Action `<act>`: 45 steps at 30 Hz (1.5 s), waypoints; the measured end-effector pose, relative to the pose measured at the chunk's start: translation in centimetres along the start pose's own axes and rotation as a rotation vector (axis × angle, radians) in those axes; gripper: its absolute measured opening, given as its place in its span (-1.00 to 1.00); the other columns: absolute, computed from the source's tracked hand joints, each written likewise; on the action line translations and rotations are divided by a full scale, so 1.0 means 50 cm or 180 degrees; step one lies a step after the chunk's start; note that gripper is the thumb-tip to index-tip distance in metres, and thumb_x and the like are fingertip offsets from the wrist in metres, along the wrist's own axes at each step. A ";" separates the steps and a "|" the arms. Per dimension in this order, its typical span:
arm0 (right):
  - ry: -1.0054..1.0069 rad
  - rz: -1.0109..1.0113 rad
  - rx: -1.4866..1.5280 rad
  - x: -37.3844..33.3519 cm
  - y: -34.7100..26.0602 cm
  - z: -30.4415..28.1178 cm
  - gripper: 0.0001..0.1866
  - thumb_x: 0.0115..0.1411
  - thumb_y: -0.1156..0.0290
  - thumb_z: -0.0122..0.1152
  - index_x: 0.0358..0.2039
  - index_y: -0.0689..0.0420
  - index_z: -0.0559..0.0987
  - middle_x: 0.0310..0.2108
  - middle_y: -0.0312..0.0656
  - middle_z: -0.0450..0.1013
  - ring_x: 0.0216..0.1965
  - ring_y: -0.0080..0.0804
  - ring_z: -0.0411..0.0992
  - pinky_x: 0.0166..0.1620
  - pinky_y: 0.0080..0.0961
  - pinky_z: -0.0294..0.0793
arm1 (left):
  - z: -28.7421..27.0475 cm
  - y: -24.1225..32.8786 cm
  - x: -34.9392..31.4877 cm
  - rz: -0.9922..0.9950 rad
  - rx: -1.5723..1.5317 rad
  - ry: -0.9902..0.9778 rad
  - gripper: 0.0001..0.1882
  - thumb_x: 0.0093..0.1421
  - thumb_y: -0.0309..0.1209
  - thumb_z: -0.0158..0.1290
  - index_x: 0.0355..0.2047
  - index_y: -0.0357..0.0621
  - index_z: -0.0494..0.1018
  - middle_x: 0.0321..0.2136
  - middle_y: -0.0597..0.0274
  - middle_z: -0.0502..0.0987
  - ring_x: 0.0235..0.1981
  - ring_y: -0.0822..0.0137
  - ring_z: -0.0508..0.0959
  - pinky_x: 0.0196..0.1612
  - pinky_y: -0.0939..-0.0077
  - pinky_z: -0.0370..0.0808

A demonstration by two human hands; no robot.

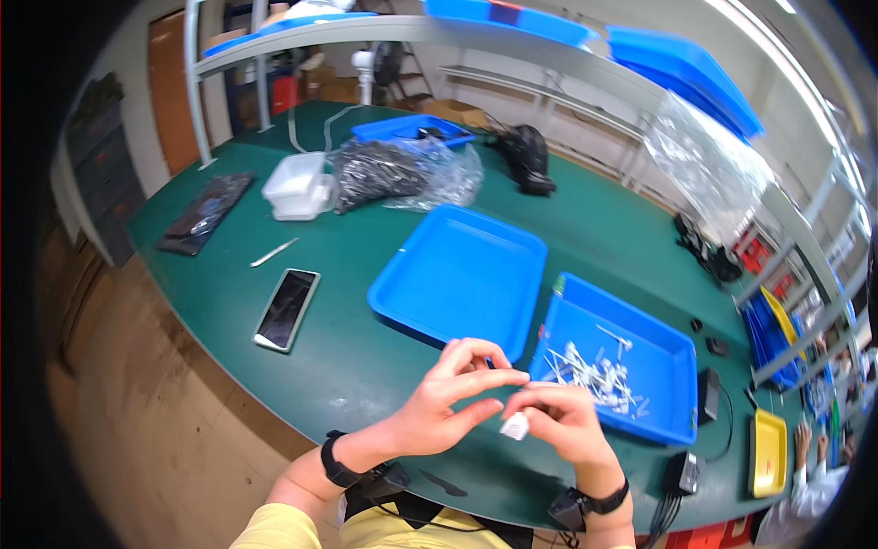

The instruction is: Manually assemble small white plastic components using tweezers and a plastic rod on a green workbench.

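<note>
My right hand [565,419] pinches a small white plastic part [515,426] between thumb and fingers, over the table's near edge. Just to its left is my left hand [448,403], its thumb and fingers apart and nothing visible between them. Its index fingertip reaches the right hand's fingers; whether they touch I cannot tell. Beyond the right hand is a blue tray [631,320] holding a loose heap of thin white plastic parts [594,377]. A second blue tray [457,274], bare inside, lies beyond my left hand.
A phone [287,309] and white tweezers [274,252] lie left on the green table [347,384]. Farther back are white tubs [297,188] and a bag of dark parts [380,174]. A yellow tray [768,453], black boxes and cables stand right; another person's hands [805,444] show beyond.
</note>
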State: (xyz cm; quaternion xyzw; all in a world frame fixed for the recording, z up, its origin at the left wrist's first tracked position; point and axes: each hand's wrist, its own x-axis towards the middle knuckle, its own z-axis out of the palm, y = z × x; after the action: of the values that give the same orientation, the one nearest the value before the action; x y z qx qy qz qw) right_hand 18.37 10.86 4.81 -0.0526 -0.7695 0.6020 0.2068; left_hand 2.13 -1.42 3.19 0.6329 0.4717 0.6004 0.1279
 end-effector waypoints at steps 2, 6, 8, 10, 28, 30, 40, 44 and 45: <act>-0.0148 0.0478 0.0885 -0.005 0.022 0.005 -0.78 0.26 0.42 0.14 -0.17 0.28 0.57 -0.46 -0.45 0.42 -0.51 -0.76 0.22 -0.48 -0.72 0.17 | -0.005 -0.011 0.007 0.0222 -0.0002 -0.0161 -0.66 0.12 -0.58 0.10 -0.05 -0.19 0.51 -0.07 0.13 0.40 0.00 0.23 0.36 -0.08 0.44 0.40; -0.0214 0.0604 0.1304 0.002 0.019 0.002 -0.75 0.26 0.35 0.18 -0.15 0.26 0.57 -0.48 -0.47 0.39 -0.51 -0.77 0.20 -0.48 -0.73 0.15 | 0.006 -0.020 0.006 0.0129 -0.0810 -0.0115 -0.61 0.09 -0.53 0.14 -0.02 -0.21 0.50 0.06 0.01 0.34 0.06 0.17 0.34 -0.04 0.36 0.39; -0.0319 0.0751 0.1312 0.001 0.023 0.000 -0.73 0.26 0.32 0.19 -0.16 0.26 0.57 -0.50 -0.48 0.37 -0.52 -0.78 0.18 -0.50 -0.74 0.14 | 0.012 -0.013 0.006 0.0104 -0.0757 0.0175 -0.63 0.05 -0.53 0.18 -0.09 -0.24 0.52 0.02 -0.02 0.35 0.02 0.16 0.37 -0.05 0.33 0.39; -0.0188 0.1001 0.1374 0.004 0.026 -0.002 -0.73 0.26 0.31 0.18 -0.17 0.27 0.58 -0.54 -0.50 0.34 -0.55 -0.80 0.14 -0.53 -0.75 0.07 | 0.014 -0.015 -0.001 0.0450 0.0051 0.0579 -0.67 0.00 -0.55 0.22 -0.16 -0.23 0.53 -0.03 0.00 0.38 -0.04 0.18 0.40 -0.06 0.31 0.40; 0.0871 -0.0740 -0.2616 -0.002 -0.030 -0.013 -0.59 0.11 0.55 0.19 0.01 0.20 0.47 -0.53 -0.17 0.37 -0.58 -0.30 0.39 -0.54 -0.46 0.33 | 0.008 -0.065 -0.011 -0.0034 -0.0514 0.0436 -0.85 0.26 -0.57 0.00 -0.20 -0.29 0.28 -0.33 -0.06 0.55 -0.39 0.25 0.58 -0.28 0.43 0.57; 0.0795 -0.0850 -0.2840 -0.011 -0.052 -0.008 -0.62 0.09 0.52 0.23 -0.03 0.22 0.50 -0.55 -0.19 0.39 -0.60 -0.33 0.39 -0.57 -0.48 0.32 | 0.009 -0.074 -0.012 0.0166 -0.0107 0.0475 -0.86 0.22 -0.63 0.03 -0.23 -0.32 0.31 -0.42 -0.01 0.57 -0.47 0.30 0.57 -0.40 0.49 0.55; 0.0763 -0.1860 -0.4334 -0.031 -0.060 -0.005 -0.76 -0.03 0.44 0.34 -0.34 0.29 0.61 -0.52 -0.22 0.46 -0.67 -0.56 0.28 -0.66 -0.65 0.15 | 0.009 -0.069 -0.002 0.0186 -0.0619 0.0162 -0.78 -0.02 -0.70 0.20 -0.30 -0.37 0.55 -0.48 0.06 0.59 -0.55 0.30 0.52 -0.51 0.52 0.44; 0.0709 -0.1920 -0.4351 -0.031 -0.058 -0.005 -0.77 -0.04 0.46 0.34 -0.35 0.29 0.61 -0.52 -0.22 0.46 -0.66 -0.57 0.27 -0.66 -0.67 0.12 | 0.011 -0.066 -0.002 0.0144 -0.0779 0.0046 -0.79 -0.03 -0.70 0.20 -0.32 -0.39 0.56 -0.51 0.07 0.59 -0.57 0.29 0.51 -0.51 0.49 0.42; 0.0693 -0.1949 -0.4333 -0.030 -0.056 -0.005 -0.77 -0.04 0.46 0.34 -0.35 0.29 0.61 -0.52 -0.22 0.46 -0.67 -0.57 0.26 -0.66 -0.67 0.11 | 0.012 -0.067 -0.003 0.0126 -0.0783 0.0044 -0.79 -0.03 -0.70 0.20 -0.32 -0.39 0.56 -0.51 0.07 0.59 -0.57 0.29 0.51 -0.51 0.49 0.42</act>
State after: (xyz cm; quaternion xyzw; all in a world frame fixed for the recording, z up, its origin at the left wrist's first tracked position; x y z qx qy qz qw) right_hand 20.30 9.82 7.13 -0.0117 -0.9270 -0.0994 0.3615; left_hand 1.19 0.45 0.49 0.6175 0.3828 0.6605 0.1893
